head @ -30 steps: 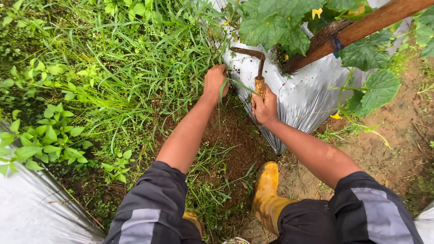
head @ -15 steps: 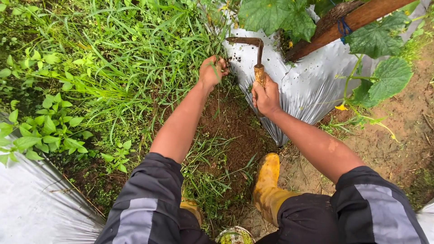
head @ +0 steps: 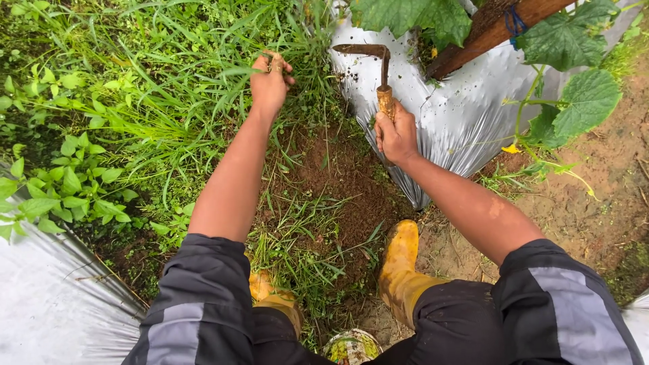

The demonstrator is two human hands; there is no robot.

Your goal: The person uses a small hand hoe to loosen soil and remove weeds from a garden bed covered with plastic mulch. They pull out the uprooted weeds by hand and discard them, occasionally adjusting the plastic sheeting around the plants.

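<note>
L hand moved up-frame since 0.5 s ago, fist now closed on tall green grass clump. R hand wrapped tight round rusty wooden-handled hand hoe, unchanged, frame centre-top.

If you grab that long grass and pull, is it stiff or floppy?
Probably floppy: the grass blades bend and droop over each other. The left hand is closed on a tuft, so it likely bunches easily. It may feel light, being thin, though roots in the soil could resist.
</note>
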